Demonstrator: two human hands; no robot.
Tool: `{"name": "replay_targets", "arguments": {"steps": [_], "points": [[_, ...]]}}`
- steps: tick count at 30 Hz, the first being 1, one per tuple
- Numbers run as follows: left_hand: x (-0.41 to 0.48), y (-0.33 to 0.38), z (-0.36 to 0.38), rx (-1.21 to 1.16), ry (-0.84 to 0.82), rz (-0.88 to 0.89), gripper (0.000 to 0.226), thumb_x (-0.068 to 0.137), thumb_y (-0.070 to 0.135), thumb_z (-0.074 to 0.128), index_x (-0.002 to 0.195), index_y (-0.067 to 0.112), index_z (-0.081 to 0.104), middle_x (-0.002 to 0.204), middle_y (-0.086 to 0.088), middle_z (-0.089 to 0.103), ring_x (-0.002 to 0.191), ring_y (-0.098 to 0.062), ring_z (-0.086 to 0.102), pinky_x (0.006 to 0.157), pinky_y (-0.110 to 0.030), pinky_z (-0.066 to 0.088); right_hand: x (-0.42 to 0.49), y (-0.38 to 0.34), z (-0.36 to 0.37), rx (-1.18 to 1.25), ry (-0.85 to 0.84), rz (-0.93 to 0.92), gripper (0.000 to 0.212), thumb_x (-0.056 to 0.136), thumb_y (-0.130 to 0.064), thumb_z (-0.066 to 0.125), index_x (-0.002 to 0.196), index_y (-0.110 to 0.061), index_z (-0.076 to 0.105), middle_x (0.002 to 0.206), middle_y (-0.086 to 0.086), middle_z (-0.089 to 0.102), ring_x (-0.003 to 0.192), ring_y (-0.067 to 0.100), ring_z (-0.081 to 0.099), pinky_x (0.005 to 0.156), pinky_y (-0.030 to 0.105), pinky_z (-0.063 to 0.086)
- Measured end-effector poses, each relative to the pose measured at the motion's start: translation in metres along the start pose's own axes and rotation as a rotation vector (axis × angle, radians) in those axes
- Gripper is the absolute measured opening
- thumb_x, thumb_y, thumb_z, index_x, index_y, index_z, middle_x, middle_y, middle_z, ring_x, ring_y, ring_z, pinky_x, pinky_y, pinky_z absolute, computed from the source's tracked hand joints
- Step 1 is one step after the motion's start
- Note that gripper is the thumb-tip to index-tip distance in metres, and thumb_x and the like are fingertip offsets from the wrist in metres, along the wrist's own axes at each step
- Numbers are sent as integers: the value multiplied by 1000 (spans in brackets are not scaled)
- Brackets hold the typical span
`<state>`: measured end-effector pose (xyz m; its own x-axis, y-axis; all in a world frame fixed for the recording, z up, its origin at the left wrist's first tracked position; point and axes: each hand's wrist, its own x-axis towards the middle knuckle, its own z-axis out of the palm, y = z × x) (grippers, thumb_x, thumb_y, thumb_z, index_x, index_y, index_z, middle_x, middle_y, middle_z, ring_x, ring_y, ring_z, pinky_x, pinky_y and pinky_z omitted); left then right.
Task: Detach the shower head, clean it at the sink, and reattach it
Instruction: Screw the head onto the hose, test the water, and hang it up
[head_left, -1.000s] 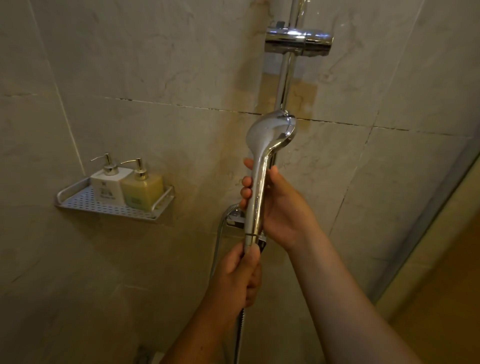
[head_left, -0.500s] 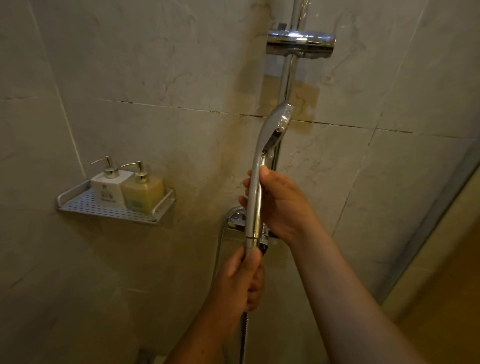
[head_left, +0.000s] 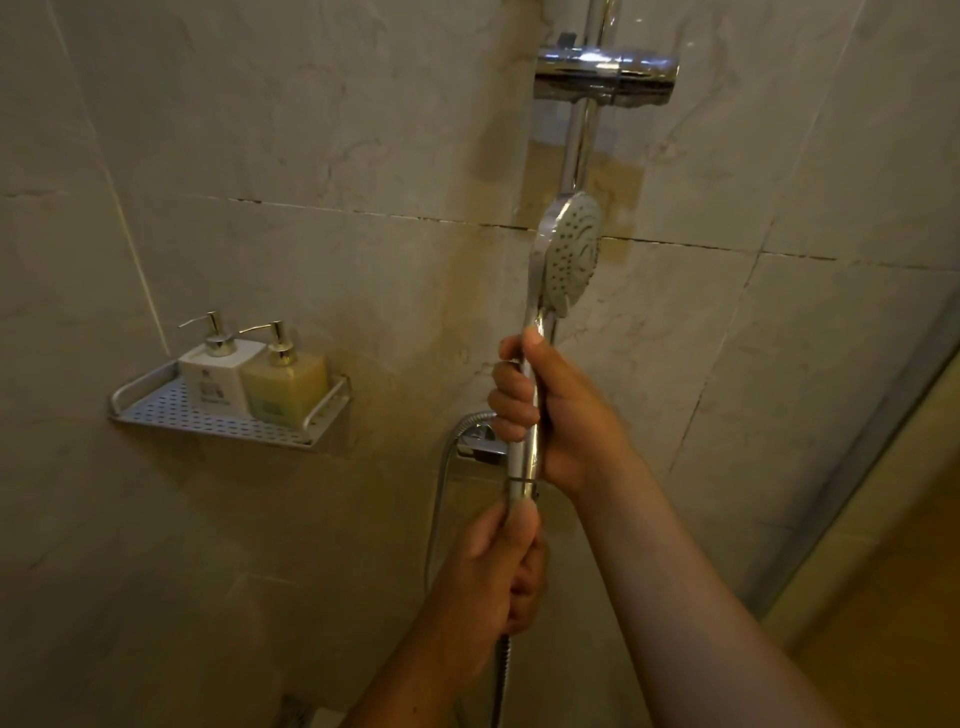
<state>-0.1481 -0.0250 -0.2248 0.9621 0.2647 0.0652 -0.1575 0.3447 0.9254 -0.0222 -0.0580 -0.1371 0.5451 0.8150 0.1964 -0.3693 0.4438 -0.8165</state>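
Chrome looks slick, so I judge the shower head (head_left: 569, 254) needs firm grip: my right hand (head_left: 561, 415) wraps its handle, left hand (head_left: 498, 566) pinches the hose (head_left: 500, 675) nut.

Two bottles (head_left: 254, 376) on shelf (head_left: 171, 410), probably touching

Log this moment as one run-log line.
stage: unscrewing | right hand: grips shower head handle | left hand: grips hose connector | hose: attached
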Motion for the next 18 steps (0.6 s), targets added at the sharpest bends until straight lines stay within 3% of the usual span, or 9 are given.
{"name": "replay_targets", "arguments": {"steps": [6,10,14,18], "points": [[12,-10,4,219,185,68,25,100,33,45,85,13,51,54,5,30,42,-6,23,39,-21,19,3,7,4,-391,329,-118,21,101,-30,53,88,-14,50,61,2,49,46,13,44,43,28,41],[14,-13,5,287,198,96,27,101,32,43,82,15,52,51,8,33,41,-6,25,40,-19,22,2,9,7,-485,380,-177,20,102,-29,53,91,-13,52,63,4,51,47,14,47,44,28,44],[11,-6,-1,100,64,14,36,93,49,51,81,16,43,56,3,25,44,-8,16,38,-20,13,1,0,1,-318,277,-79,30,101,-39,51,98,-9,55,63,3,51,48,14,48,46,27,44],[12,-3,-3,-153,-132,-40,45,78,56,69,79,17,47,50,6,22,37,-5,15,39,-18,8,1,-1,-15,128,52,33,51,98,-57,38,100,-11,60,65,1,51,46,10,47,45,24,43]]}}
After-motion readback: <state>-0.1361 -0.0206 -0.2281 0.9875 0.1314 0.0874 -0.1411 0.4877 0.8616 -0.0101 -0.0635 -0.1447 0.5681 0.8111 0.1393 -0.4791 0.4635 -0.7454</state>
